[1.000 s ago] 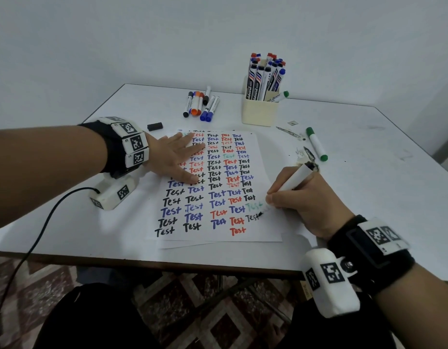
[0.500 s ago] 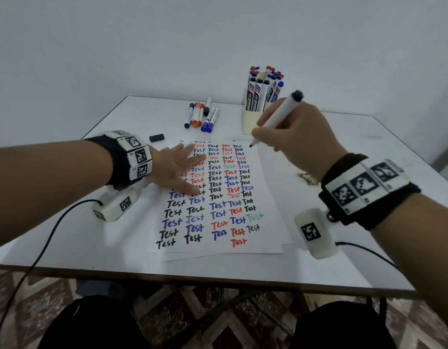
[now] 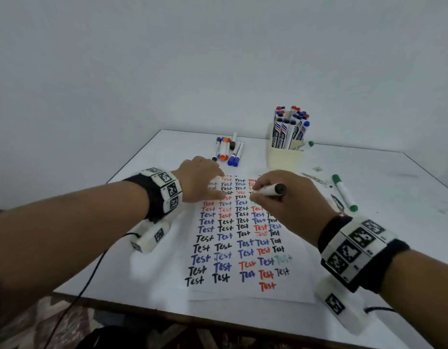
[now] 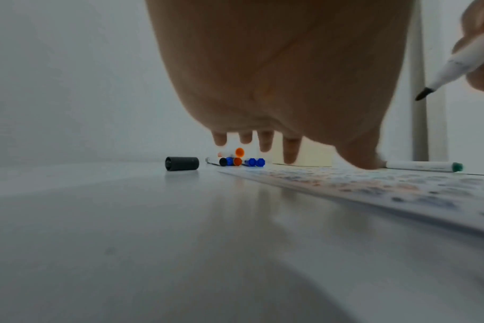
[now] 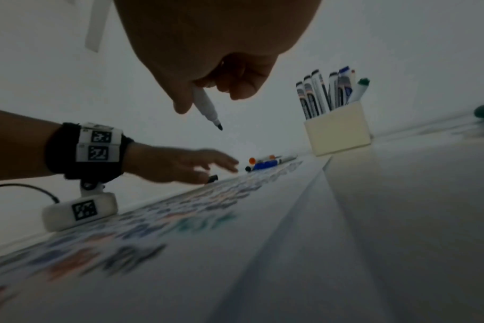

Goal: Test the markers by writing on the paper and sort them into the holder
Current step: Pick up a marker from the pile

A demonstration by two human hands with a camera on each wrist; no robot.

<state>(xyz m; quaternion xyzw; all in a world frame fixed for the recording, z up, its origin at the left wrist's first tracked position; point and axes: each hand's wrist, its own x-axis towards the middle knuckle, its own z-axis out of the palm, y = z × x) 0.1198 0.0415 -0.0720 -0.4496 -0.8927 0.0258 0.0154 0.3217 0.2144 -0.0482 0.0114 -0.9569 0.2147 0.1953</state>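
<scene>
White tabletop (image 3: pixel 384 172) under a blank wall: the right hand (image 3: pixel 288 205) pinches an uncapped black marker (image 5: pixel 207 107), its tip hanging clear above the test-covered paper (image 3: pixel 243 290), while the left hand (image 3: pixel 200 182), fingers loosely spread and holding nothing, hovers at the sheet's far left corner. Writing looks finished; judging by the loose black cap (image 4: pixel 182 163) just beyond, capping comes next, then the cream holder (image 3: pixel 284 157)

An uncapped white marker (image 3: pixel 268 190) with a black tip is held above the paper (image 3: pixel 245 238), which is covered in rows of "Test". A cream holder (image 3: pixel 284 157) packed with upright markers stands far right; loose capped markers (image 3: pixel 228 149) lie far left, a green marker (image 3: pixel 344 192) right.
</scene>
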